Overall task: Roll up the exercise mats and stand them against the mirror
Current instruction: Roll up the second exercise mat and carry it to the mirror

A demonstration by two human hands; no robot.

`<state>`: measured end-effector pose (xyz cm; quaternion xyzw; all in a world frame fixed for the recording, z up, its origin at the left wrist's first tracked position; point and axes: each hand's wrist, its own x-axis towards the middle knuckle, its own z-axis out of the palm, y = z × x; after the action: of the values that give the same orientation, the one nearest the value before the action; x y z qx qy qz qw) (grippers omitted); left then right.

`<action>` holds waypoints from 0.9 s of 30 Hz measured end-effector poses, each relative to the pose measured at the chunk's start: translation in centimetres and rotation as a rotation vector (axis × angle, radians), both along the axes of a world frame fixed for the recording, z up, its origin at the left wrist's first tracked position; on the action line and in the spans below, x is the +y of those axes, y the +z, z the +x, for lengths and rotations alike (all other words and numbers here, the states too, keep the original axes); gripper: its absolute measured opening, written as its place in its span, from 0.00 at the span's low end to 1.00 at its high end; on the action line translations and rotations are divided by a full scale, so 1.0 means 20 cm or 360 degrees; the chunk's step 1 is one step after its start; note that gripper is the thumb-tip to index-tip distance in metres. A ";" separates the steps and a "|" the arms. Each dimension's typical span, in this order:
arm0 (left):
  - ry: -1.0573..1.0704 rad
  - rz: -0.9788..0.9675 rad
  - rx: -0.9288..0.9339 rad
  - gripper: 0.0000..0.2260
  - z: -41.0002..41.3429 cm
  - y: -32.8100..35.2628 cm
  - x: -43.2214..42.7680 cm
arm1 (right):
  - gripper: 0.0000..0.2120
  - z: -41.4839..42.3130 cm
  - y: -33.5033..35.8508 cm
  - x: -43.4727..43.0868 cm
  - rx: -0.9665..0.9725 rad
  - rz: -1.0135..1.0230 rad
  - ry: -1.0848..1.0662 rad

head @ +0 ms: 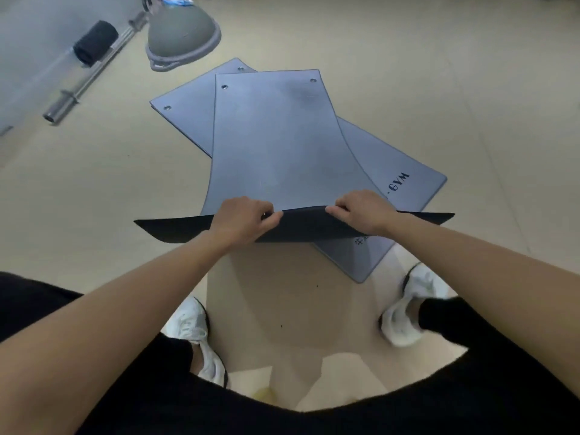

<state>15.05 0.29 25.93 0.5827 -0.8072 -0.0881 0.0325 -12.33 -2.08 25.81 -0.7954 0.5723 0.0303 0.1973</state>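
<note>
Two grey-blue exercise mats lie crossed on the beige floor. The top mat (276, 136) runs straight away from me, with metal eyelets at its far corners. Its near edge is lifted off the floor and curls up, showing a dark underside. My left hand (243, 219) and my right hand (364, 211) both pinch that lifted edge, close together near its middle. The lower mat (398, 180) lies diagonally beneath, flat, with "GYM" printed near its right end.
A grey half-dome balance trainer (182, 36) sits at the far left. A steel barbell (91, 73) with a black pad (95, 42) lies along the left wall or mirror. My white shoes (408, 309) stand just behind the mats.
</note>
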 end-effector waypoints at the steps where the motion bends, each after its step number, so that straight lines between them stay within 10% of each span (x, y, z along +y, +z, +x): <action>1: -0.0015 0.0039 0.0008 0.19 0.00 0.02 0.03 | 0.25 -0.01 0.02 0.03 -0.0013 0.0018 0.0017; 14: 0.0210 0.0678 0.0218 0.25 0.06 -0.42 -0.02 | 0.17 0.07 -0.34 0.08 0.0028 -0.0120 -0.0022; 22: 0.0261 0.0988 0.0361 0.27 0.07 -0.75 -0.24 | 0.63 0.07 -0.79 0.17 0.0562 -0.0250 0.0626; 27: 0.0227 0.1202 0.0288 0.25 0.02 -0.95 -0.17 | 0.67 0.07 -1.02 0.27 0.0640 0.0015 0.0610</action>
<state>15.47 -3.03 6.84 0.5983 -0.6693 -0.4273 -0.1072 -11.03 3.39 5.40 -0.8662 0.4390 0.2268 0.0742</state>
